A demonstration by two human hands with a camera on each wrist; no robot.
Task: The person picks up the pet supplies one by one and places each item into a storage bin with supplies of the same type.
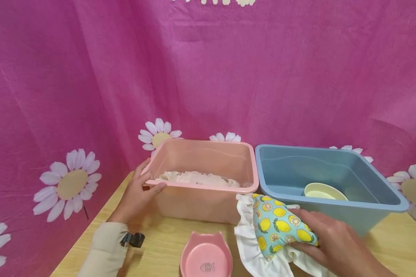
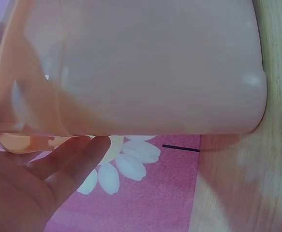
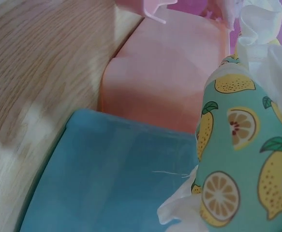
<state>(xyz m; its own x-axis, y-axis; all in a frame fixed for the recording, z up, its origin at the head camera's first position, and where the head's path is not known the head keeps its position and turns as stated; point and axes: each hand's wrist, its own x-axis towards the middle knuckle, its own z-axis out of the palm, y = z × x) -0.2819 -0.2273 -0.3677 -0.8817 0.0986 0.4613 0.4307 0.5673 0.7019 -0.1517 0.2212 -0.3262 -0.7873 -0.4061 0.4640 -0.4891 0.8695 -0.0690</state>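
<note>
My left hand (image 1: 135,198) grips the front left corner of a pink plastic bin (image 1: 197,202), thumb over the rim and fingers along the side. In the left wrist view its fingers (image 2: 78,166) lie against the bin's wall. My right hand (image 1: 336,238) holds a small lemon-print pillow (image 1: 277,225) with a white ruffled edge, in front of where the two bins meet. The pillow (image 3: 242,159) fills the right of the right wrist view, hiding that hand. A cream patterned pillow (image 1: 201,178) lies inside the pink bin.
A blue bin (image 1: 332,202) stands right beside the pink one, with a pale yellow bowl (image 1: 324,191) inside. A pink cat-eared bowl (image 1: 206,256) sits on the wooden table (image 1: 159,238) near the front. Behind hangs a magenta cloth (image 1: 208,77) with daisies.
</note>
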